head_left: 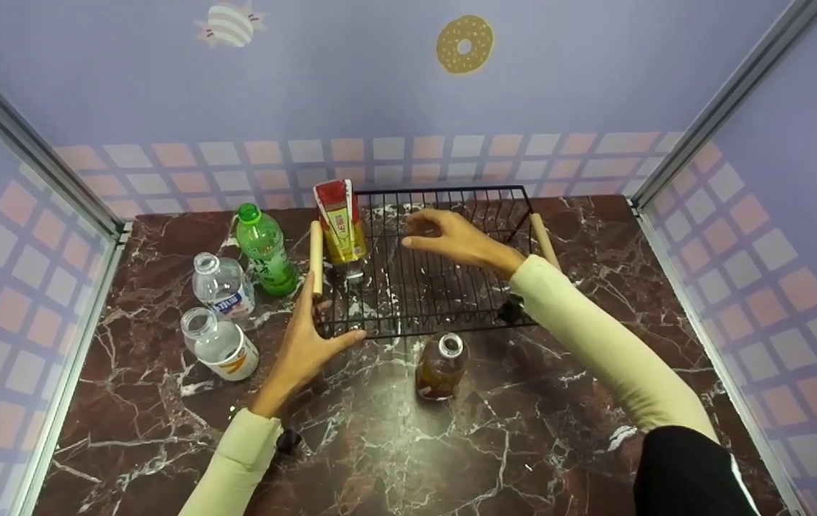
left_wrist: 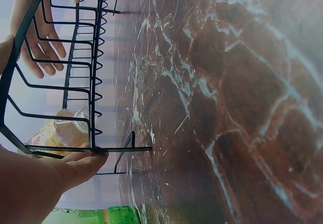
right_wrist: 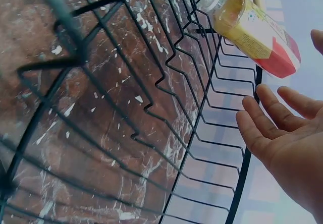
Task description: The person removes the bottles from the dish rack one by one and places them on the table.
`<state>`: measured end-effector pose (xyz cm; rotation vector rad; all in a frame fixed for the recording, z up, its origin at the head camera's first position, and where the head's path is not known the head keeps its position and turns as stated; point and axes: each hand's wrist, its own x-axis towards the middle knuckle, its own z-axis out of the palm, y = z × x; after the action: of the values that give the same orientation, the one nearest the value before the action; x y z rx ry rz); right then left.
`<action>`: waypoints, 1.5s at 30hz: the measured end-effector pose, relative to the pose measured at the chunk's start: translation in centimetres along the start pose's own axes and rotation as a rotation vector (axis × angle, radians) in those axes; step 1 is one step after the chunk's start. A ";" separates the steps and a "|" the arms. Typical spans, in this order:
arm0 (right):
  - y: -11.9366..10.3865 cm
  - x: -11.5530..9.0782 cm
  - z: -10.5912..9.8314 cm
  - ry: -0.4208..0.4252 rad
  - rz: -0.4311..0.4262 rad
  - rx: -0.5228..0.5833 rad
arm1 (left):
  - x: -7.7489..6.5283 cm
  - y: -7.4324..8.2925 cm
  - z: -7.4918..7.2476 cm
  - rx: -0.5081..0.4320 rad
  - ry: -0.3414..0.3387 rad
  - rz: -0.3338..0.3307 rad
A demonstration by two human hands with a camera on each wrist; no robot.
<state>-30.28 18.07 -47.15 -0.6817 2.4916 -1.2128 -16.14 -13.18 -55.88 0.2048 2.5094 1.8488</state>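
A black wire dish rack [head_left: 444, 331] with wooden handles stands near the back wall. At its front left corner my left hand [head_left: 308, 344] holds the frame, thumb over the front rim and fingers along the side, as the left wrist view also shows. A bottle with a yellow and red label [head_left: 340, 222] leans neck down inside the rack's left end. Over the middle of the rack hovers my right hand [head_left: 459, 240], fingers loosely bent and nothing in them. The right wrist view has the tilted bottle [right_wrist: 257, 35] just beyond those fingers.
Left of the rack stand a green bottle [head_left: 265, 251] and two clear uncapped bottles, one blue-labelled [head_left: 222, 287] and one white-labelled [head_left: 218, 344]. A brown bottle [head_left: 441, 369] is upright in front of the rack. Patterned walls enclose the marbled table [head_left: 394, 459].
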 end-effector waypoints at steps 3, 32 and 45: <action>-0.1 0.8 0.4 -0.003 0.001 0.010 | -0.1 0.0 0.0 -0.003 0.004 0.003; -0.6 6.1 4.8 -0.063 0.021 0.031 | -0.4 -0.1 0.1 0.000 0.021 0.013; -1.8 8.1 6.0 -0.089 -0.048 -0.006 | -0.4 -0.1 0.1 -0.003 0.014 0.006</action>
<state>-33.94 8.90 -49.78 -0.7839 2.4203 -1.1660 -15.76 -13.18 -56.08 0.2005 2.5177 1.8622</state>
